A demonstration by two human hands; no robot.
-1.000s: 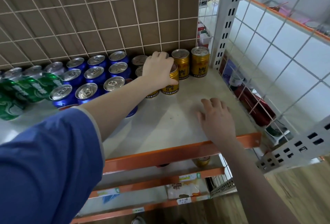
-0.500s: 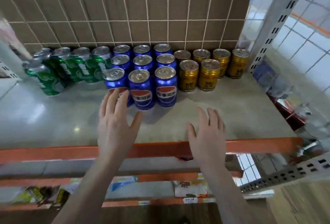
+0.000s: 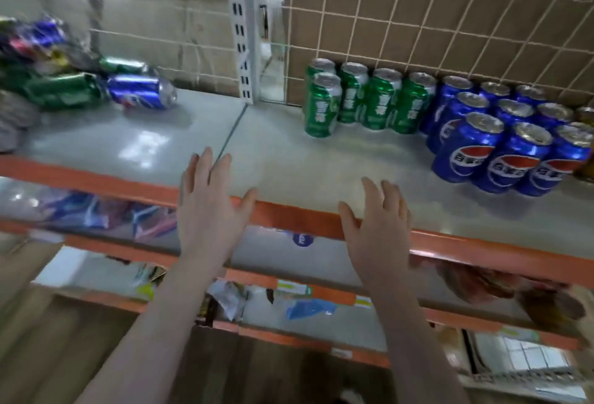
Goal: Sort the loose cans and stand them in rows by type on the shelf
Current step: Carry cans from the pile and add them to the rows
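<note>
Both hands, left [image 3: 209, 210] and right [image 3: 377, 226], are held flat and empty over the shelf [image 3: 289, 159] edge; loose cans [image 3: 96, 88] are heaped at its left end.

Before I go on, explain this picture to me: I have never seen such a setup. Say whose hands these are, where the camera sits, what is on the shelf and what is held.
There is no machine here. A person wears one camera on the head, looking down at their own two hands. The left hand and right hand are open above the shelf edge, holding nothing. Green cans and blue cans stand sorted on the right. On the left, a pile of loose cans lies on its side, blurred.
</note>
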